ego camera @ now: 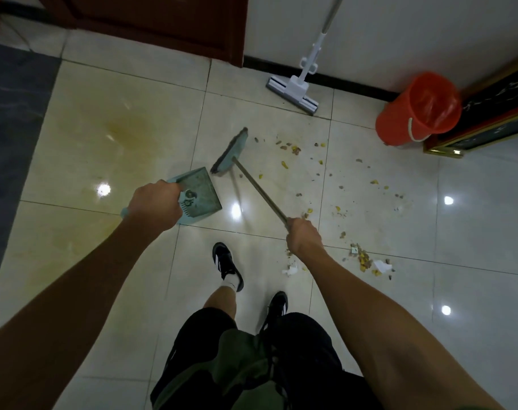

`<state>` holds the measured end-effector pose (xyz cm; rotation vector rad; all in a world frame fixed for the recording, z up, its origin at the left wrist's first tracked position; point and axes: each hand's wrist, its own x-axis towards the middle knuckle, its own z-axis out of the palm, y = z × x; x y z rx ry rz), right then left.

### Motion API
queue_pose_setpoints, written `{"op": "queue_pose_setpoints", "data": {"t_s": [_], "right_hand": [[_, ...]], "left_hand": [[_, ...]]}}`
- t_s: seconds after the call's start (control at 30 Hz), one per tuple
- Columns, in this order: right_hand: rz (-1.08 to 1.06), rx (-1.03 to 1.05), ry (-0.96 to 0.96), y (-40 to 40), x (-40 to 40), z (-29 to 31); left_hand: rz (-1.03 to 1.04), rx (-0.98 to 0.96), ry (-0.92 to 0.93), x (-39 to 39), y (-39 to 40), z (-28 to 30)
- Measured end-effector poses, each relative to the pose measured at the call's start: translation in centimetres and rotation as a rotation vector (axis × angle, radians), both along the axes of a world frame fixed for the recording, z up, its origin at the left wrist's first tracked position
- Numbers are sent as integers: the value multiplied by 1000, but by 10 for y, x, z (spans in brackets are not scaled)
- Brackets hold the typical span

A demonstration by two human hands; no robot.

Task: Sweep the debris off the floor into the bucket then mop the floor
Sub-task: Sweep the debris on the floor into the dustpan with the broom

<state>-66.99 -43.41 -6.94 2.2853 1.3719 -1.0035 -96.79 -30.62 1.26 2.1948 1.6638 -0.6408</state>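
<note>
Nearest the person's feet, a cluster of scraps and torn paper (367, 261) lies on the tiled floor (133, 276) just right of the right hand (303, 236), which is closed tight around the broom (231, 152) handle. The left hand (154, 205) is wrapped shut around the handle of the teal dustpan (200, 196), held tilted, mouth toward the broom head. The broom head sits just beyond the pan, at the left end of the debris (311, 161) trail that scatters rightward. To sweep well, I judge the pan should be set flat with its lip touching the tiles, and the far crumbs drawn in short strokes toward it, so nothing skips under the edge. Further off, the orange bucket (418, 108) stands near the wall by a framed panel (494, 113), and the mop (296, 84) leans against the wall, untouched
</note>
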Motion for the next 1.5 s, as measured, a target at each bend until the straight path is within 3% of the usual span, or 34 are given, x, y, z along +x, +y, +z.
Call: {"op": "queue_pose_setpoints", "data": {"t_s": [0.2, 0.3, 0.5, 0.63, 0.87, 1.1, 1.3, 1.5], "right_hand": [[24, -101, 122, 59, -36, -12], [79, -161, 91, 62, -35, -16], [54, -199, -100, 31, -8, -16], [-27, -219, -133, -6, 20, -17], [-186, -214, -185, -78, 86, -5], [-315, -157, -175, -147, 144, 17], [-366, -111, -125, -167, 190, 29], [-280, -27, -117, -136, 188, 32]], "left_hand": [[-24, -39, -24, -14, 19, -4], [-21, -51, -37, -16, 25, -6], [-44, -99, -26, -4, 28, -4], [-46, -107, -21, 22, 26, 1], [-262, -10, 36, 80, 12, 0], [-336, 28, 42, 138, -11, 5], [-343, 80, -23, 183, -13, 24], [-341, 96, -58, 204, -2, 32]]}}
